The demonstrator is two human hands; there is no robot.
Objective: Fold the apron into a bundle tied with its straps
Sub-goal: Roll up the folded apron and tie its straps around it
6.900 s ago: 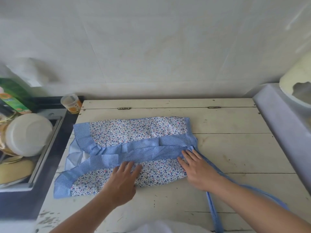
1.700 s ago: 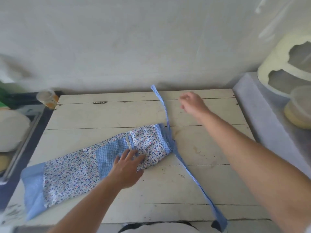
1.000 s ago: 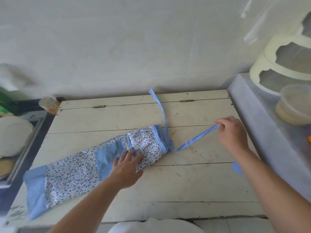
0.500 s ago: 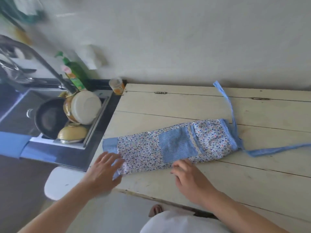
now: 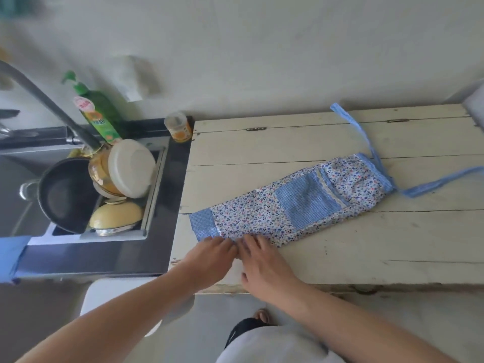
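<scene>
A: Where are the person's hands?

B: Both are at the near left end of the apron (image 5: 293, 205). The left hand (image 5: 209, 254) and the right hand (image 5: 262, 260) lie side by side, almost touching, fingers stretched forward and fairly flat on the edge of the cloth. Neither is clenched. The fingertips blur into the fabric, so I cannot tell whether they are pinching it or only pressing on it.

A: And how does the apron lie?

B: It is folded into a long narrow strip on a white wooden table (image 5: 340, 263). It starts just ahead of the fingertips and runs away to the right of the right hand, slanting toward the wall. It is floral, with a blue checked band just ahead of the left hand and a blue checked pocket (image 5: 309, 197) further along, to the right of the right hand.

A: The straps?

B: At the far end, well apart from both hands. One strap (image 5: 358, 132) runs toward the wall, the other strap (image 5: 440, 183) trails off to the right.

A: Anything to the left of the hands?

B: A sink (image 5: 157, 195) with a dark pan (image 5: 62, 195) and stacked bowls (image 5: 123, 179), a green soap bottle (image 5: 100, 113) and a small jar (image 5: 179, 127) behind it.
</scene>
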